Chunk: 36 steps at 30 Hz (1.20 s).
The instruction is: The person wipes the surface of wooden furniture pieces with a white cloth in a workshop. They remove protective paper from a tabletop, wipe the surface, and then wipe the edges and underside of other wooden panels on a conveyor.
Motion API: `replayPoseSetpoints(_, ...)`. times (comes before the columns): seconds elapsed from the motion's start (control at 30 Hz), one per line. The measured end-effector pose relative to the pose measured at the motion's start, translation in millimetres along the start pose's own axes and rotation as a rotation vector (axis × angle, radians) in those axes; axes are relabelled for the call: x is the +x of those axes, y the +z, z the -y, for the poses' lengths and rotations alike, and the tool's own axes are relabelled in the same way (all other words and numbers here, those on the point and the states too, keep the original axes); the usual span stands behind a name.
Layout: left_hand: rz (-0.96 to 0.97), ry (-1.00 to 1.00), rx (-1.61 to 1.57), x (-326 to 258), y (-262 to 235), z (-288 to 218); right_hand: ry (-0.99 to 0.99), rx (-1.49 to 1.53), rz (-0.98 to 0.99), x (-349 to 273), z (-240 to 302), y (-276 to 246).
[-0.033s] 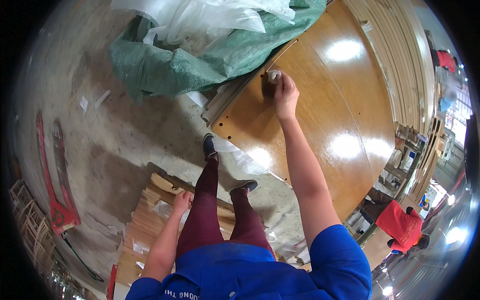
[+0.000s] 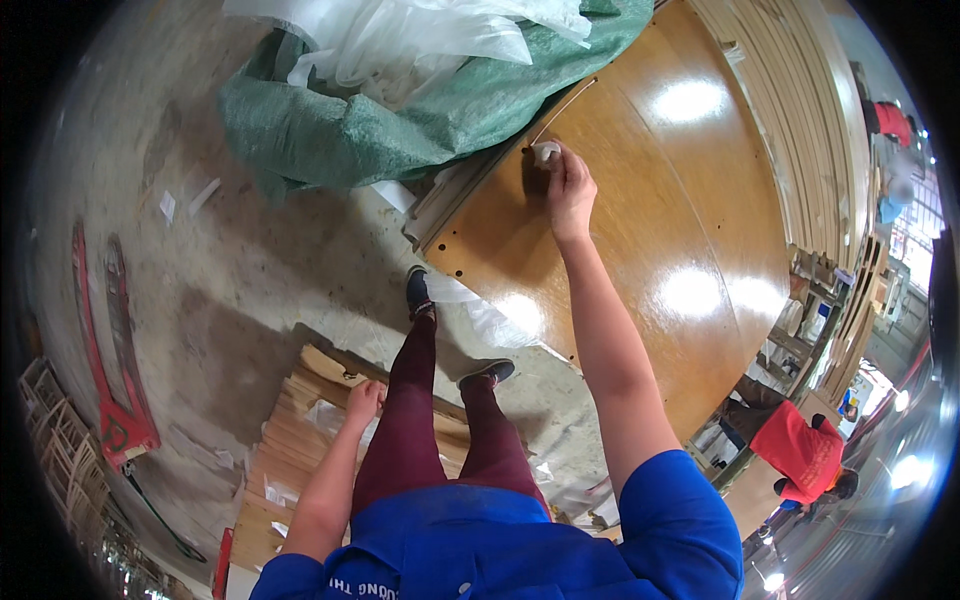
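My right hand (image 2: 571,192) reaches out to a glossy brown wooden panel (image 2: 640,200). Its fingers are closed on a small crumpled white wad (image 2: 546,153), held at the panel's left edge by a dark hole. Whether the wad is cloth or paper I cannot tell. From beside it a thin pale line (image 2: 565,108) runs along the edge toward the far corner. My left hand (image 2: 366,400) is loosely closed at my left side, above a stack of wooden boards (image 2: 275,460), and nothing shows in it.
A green woven sack (image 2: 330,140) stuffed with white plastic sheeting (image 2: 400,45) leans over the panel's left side. A red pallet jack (image 2: 125,430) stands on the floor at left. Long boards (image 2: 800,120) are stacked at right. A person in red (image 2: 797,452) is at right.
My right hand and the white wad have shifted very slightly to the left. My left hand is in the same place.
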<state>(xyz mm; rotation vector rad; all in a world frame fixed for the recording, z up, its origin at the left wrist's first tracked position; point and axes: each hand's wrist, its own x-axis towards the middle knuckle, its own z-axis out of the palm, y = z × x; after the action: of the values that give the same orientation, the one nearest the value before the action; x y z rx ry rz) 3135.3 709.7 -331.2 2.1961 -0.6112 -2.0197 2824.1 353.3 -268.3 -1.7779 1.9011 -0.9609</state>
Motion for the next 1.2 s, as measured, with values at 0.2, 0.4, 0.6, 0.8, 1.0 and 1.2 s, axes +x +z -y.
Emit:
replayPoseSetpoints(0.2,0.027,0.026,-0.015,1,2,1,-0.017,-0.019,0.016,-10,3,-1)
replayPoseSetpoints(0.4,0.029,0.017,0.052,4,-4,1,-0.034,-0.019,-0.002,-12,3,1)
replayPoseSetpoints(0.6,-0.036,0.018,0.117,4,-7,1,-0.057,0.023,0.017,-29,10,5)
replayPoseSetpoints(0.8,-0.009,0.017,0.091,3,0,11,-0.049,0.049,0.093,-56,21,10)
replayPoseSetpoints(1.0,0.019,0.031,0.039,-1,14,21,-0.024,0.136,0.235,-93,44,12)
replayPoseSetpoints(1.2,0.02,0.054,0.079,2,14,18,-0.033,0.169,0.336,-122,57,12)
